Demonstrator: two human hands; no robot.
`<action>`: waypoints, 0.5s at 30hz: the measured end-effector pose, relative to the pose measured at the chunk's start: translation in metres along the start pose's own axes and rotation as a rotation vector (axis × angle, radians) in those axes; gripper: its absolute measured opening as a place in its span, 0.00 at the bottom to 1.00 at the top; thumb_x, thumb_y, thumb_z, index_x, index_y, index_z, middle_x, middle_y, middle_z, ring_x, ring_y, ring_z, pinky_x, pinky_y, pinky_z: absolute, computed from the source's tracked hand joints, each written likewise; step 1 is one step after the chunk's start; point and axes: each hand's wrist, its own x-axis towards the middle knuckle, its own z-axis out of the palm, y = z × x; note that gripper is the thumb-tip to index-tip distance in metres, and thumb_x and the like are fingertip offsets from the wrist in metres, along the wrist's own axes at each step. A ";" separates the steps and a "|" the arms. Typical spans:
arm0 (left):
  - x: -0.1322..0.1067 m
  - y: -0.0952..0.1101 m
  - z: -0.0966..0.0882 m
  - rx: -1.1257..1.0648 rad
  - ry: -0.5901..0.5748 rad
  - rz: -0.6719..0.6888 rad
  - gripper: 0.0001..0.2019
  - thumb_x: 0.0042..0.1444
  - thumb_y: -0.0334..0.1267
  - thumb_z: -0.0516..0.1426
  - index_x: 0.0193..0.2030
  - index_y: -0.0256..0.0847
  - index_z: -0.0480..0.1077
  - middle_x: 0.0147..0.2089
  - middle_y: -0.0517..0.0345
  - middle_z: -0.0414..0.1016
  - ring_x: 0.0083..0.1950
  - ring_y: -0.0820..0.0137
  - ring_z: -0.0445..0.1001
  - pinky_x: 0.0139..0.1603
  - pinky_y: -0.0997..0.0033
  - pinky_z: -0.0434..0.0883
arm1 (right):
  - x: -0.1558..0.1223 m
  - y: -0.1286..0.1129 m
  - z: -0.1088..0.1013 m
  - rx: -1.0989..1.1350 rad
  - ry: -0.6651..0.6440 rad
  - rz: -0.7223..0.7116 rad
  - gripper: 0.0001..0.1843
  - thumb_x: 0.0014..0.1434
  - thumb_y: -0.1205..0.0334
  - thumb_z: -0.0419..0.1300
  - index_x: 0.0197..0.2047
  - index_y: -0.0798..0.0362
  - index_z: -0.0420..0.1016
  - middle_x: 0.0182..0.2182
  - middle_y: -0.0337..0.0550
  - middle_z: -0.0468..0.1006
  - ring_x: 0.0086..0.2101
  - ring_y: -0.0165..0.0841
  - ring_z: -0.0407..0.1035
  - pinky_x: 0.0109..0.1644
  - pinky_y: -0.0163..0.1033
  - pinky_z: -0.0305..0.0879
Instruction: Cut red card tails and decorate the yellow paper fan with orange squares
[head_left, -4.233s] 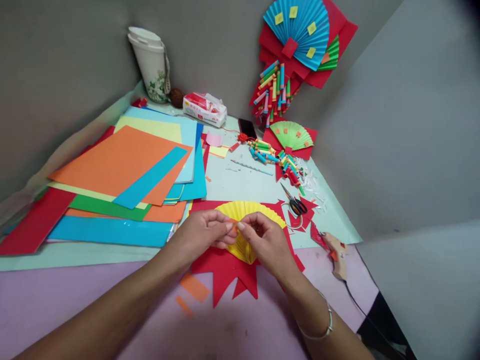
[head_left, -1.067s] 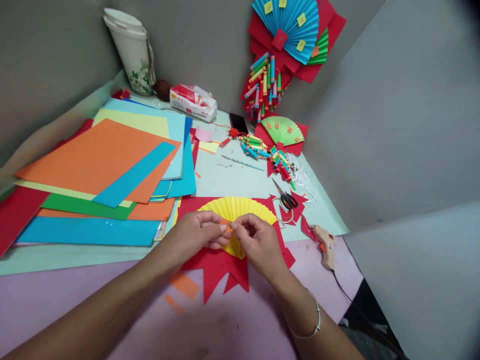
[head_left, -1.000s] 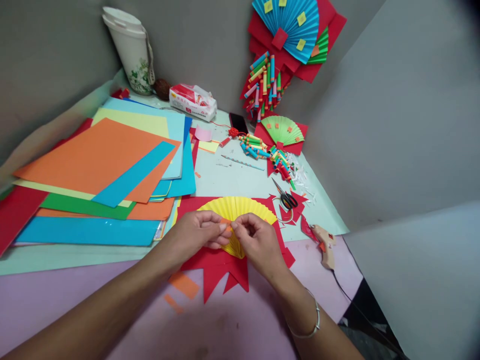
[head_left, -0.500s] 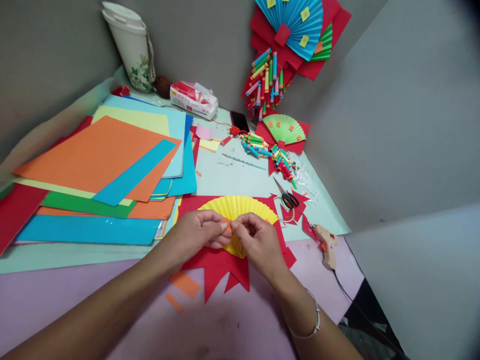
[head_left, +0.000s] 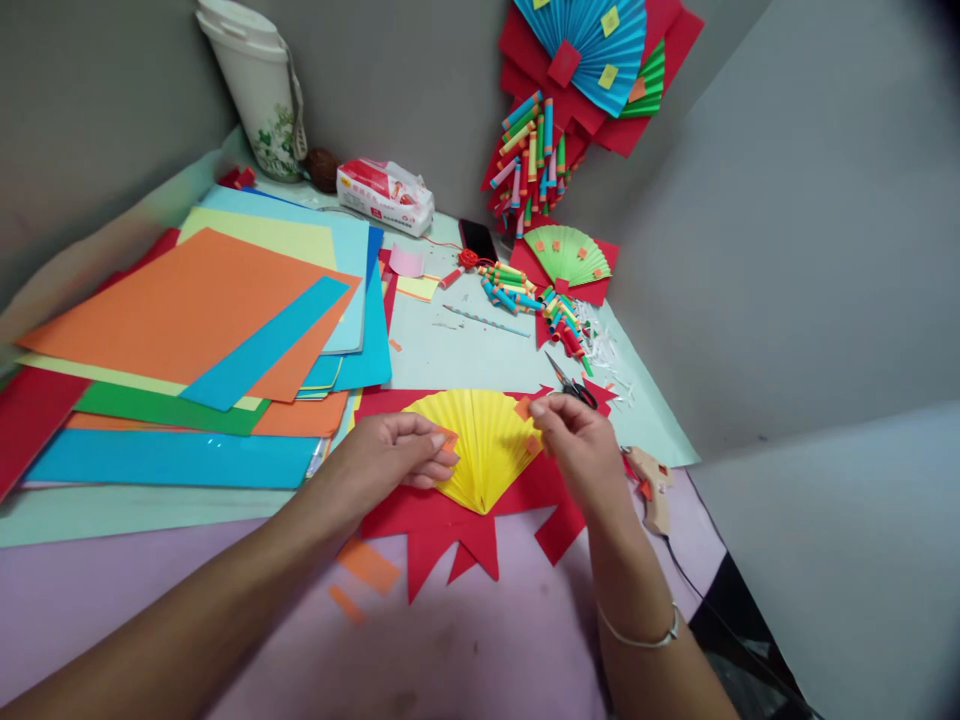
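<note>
A yellow pleated paper fan [head_left: 480, 450] lies on a red jagged-edged backing [head_left: 457, 530] in front of me. My left hand [head_left: 390, 462] rests at the fan's left edge, its fingers pinched on an orange paper piece [head_left: 448, 442]. My right hand [head_left: 574, 445] is over the fan's right edge, thumb and forefinger pinched on a small orange square [head_left: 523, 408]. Another small orange square [head_left: 533, 444] sits on the fan near that hand.
A stack of coloured paper sheets [head_left: 202, 340] fills the left. Scissors [head_left: 571, 385] and a glue gun [head_left: 651, 485] lie to the right. Behind are a green fan [head_left: 568, 256], rolled paper tubes [head_left: 525, 290], a phone [head_left: 477, 239], a tissue pack [head_left: 385, 195] and a cup [head_left: 259, 85]. Orange scraps [head_left: 367, 566] lie near me.
My right hand has moved away from my left hand to the fan's right edge, carrying a small orange square. The fan's middle is uncovered. The left hand has stayed put.
</note>
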 end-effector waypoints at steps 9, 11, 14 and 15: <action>0.005 -0.001 0.001 0.046 0.009 0.007 0.09 0.54 0.40 0.62 0.35 0.35 0.74 0.34 0.49 0.85 0.35 0.63 0.84 0.37 0.67 0.78 | 0.020 0.007 -0.007 -0.361 -0.140 0.085 0.13 0.57 0.52 0.60 0.31 0.52 0.79 0.22 0.34 0.70 0.24 0.29 0.60 0.28 0.36 0.53; 0.005 -0.001 0.001 0.067 0.013 0.004 0.09 0.54 0.41 0.62 0.34 0.35 0.74 0.34 0.49 0.85 0.35 0.63 0.84 0.37 0.68 0.78 | 0.021 0.011 -0.001 -0.406 -0.132 0.056 0.12 0.57 0.53 0.59 0.30 0.52 0.79 0.22 0.36 0.73 0.25 0.30 0.62 0.29 0.36 0.53; 0.005 -0.001 0.002 0.081 -0.004 0.012 0.10 0.54 0.42 0.62 0.33 0.36 0.75 0.34 0.49 0.85 0.34 0.64 0.84 0.37 0.68 0.78 | 0.022 0.016 0.004 -0.474 -0.124 0.025 0.12 0.58 0.54 0.58 0.30 0.51 0.79 0.23 0.37 0.75 0.25 0.31 0.65 0.28 0.36 0.53; 0.005 -0.001 0.002 0.079 -0.011 0.016 0.10 0.54 0.42 0.62 0.33 0.36 0.75 0.34 0.50 0.85 0.35 0.64 0.84 0.37 0.68 0.78 | 0.022 0.016 0.005 -0.503 -0.113 0.012 0.12 0.58 0.55 0.58 0.30 0.51 0.80 0.24 0.37 0.76 0.26 0.32 0.65 0.28 0.36 0.53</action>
